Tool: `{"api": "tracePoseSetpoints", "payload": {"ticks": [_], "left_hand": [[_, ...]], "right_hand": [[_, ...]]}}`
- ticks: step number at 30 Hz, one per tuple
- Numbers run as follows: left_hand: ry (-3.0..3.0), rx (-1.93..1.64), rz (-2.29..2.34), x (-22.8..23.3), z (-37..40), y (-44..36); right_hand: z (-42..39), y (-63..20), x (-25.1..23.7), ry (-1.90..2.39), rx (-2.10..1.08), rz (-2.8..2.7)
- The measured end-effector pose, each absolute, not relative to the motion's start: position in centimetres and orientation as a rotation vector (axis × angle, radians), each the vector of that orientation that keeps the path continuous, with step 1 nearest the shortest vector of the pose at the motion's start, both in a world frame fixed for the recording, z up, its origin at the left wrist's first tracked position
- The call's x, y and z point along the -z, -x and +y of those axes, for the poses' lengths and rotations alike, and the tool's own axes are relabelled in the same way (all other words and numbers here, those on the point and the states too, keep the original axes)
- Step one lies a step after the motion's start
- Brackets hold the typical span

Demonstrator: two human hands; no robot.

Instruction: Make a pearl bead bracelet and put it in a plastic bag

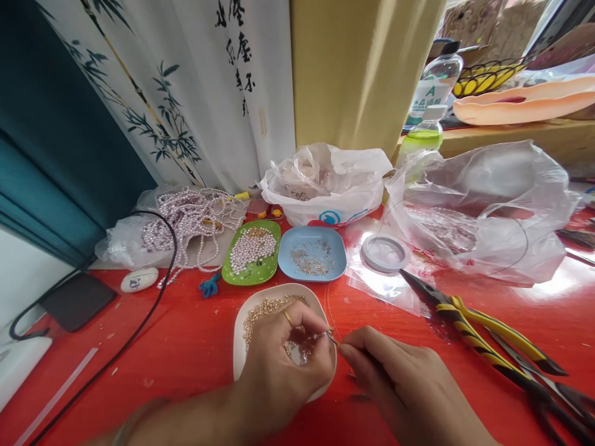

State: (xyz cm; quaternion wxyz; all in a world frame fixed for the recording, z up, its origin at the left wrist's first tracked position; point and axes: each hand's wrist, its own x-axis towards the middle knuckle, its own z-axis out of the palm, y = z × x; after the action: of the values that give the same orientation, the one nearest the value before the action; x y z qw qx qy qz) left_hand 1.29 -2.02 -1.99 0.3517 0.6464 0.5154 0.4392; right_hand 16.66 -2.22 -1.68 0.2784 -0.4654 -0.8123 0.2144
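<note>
Two hands meet over the white dish [242, 347]: left hand [279, 365] pinches a tiny slippery bead [329, 332], right hand [395, 378] pinches a thin, bendy pin [333, 339] near its tip.

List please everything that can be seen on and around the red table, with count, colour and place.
white dish: one, holds gold beads, under the hands
green dish: one, holds pale pearls, behind the white dish
blue dish: one, holds small gold parts, right of the green dish
pearl strands: a heap, pinkish white, back left
plastic bags: several, clear or white, back middle and right
pliers: yellow and black handles, right
black cable: one, left
bottles: two, clear, back right
left hand: one, ring on a finger, over the white dish
right hand: one, pinching a thin wire
</note>
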Motion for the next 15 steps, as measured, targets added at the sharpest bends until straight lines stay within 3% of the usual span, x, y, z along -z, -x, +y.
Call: {"api": "tracePoseSetpoints", "payload": {"ticks": [9, 15], "left_hand": [[-1.641, -1.153, 1.343, 1.6, -1.8, -1.1], [-1.662, -1.172, 1.332, 1.7, -1.7, -1.0]], "right_hand": [[-2.6, -17.5, 1.5, 1.22, -0.257, -2.261], [-1.9, -17.4, -0.1, 1.213, -0.637, -2.105]]}}
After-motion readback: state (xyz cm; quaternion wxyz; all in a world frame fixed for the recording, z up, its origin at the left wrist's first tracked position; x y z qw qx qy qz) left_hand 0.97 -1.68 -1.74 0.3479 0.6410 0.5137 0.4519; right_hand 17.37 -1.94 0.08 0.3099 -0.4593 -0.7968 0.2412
